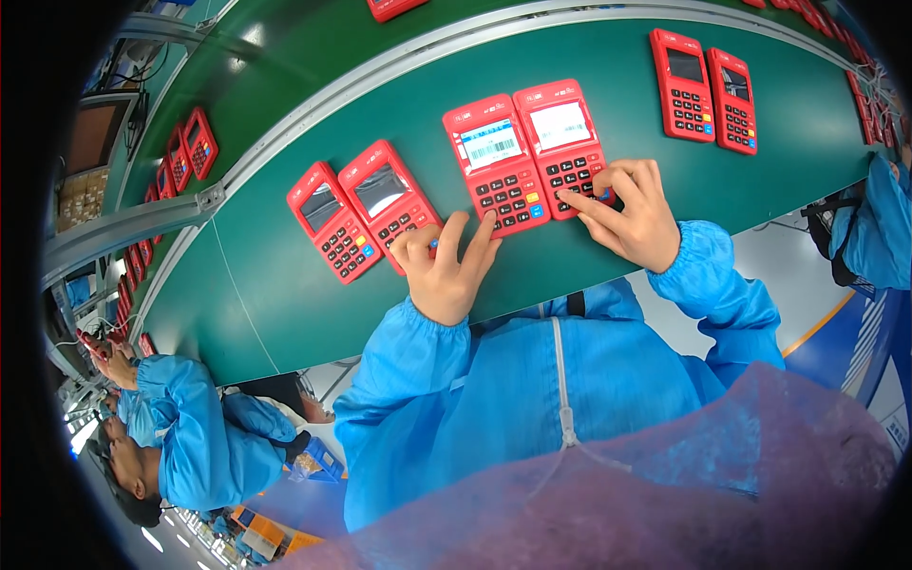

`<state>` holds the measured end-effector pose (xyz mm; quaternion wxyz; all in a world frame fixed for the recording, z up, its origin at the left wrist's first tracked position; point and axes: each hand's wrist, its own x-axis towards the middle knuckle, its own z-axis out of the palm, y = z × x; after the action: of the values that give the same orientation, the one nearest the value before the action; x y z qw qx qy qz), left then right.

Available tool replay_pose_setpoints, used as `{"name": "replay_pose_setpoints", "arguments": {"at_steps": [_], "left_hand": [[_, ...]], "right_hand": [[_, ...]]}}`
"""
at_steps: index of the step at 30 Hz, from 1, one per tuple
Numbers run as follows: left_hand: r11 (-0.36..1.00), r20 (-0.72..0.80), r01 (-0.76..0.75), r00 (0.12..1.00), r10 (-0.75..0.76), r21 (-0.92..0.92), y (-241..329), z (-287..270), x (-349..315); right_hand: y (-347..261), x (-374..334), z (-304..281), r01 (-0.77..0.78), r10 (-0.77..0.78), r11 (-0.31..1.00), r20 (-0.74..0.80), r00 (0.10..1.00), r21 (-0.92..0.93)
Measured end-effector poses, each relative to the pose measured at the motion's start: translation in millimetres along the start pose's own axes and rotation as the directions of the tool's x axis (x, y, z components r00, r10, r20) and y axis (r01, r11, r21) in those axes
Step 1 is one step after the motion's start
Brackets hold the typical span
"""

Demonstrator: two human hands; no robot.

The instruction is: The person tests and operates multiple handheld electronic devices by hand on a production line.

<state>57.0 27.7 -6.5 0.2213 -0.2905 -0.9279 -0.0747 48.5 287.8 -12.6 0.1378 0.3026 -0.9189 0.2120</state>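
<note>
Two red card payment terminals lie side by side in front of me, screens lit. At the lower keys of the left lit terminal (490, 152) is a fingertip of my left hand (445, 275), its fingers apart and nothing held. My right hand (635, 217) has a fingertip on the keypad of the right lit terminal (559, 128), covering some keys; its other fingers are spread or loosely bent. To the left lie a dark-screened terminal (332, 220) and a second dark-screened terminal (385, 185), whose lower keypad is partly hidden by my left hand.
A pair of red terminals (698, 87) lies farther right on the green table (285, 313). A metal rail (313, 90) runs along the far edge, with more terminals (190, 147) beyond. A co-worker in blue (204, 437) sits at left; another blue sleeve (874, 228) shows at right.
</note>
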Motion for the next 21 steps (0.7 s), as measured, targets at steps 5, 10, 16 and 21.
{"name": "replay_pose_setpoints", "arguments": {"at_steps": [5,10,16,21], "left_hand": [[0.998,-0.01,-0.035,0.999,0.035,-0.053,7.8,1.1,5.9],[0.995,-0.009,-0.074,0.997,0.073,-0.069,12.4,7.1,6.7],[0.99,0.061,-0.132,0.989,0.135,-0.045,9.6,3.3,8.4],[0.933,0.162,0.065,0.987,-0.008,-0.353,7.4,-3.7,20.6]], "right_hand": [[0.9,0.7,-12.1,-0.03,0.034,0.999,-0.092,0.995,0.044],[5.2,-17.0,-15.5,-0.036,0.039,0.999,-0.108,0.993,0.025],[5.9,-22.4,-7.5,-0.037,0.035,0.999,-0.061,0.998,-0.021],[6.7,-13.0,-20.4,-0.201,0.2,0.966,0.027,0.979,0.162]]}}
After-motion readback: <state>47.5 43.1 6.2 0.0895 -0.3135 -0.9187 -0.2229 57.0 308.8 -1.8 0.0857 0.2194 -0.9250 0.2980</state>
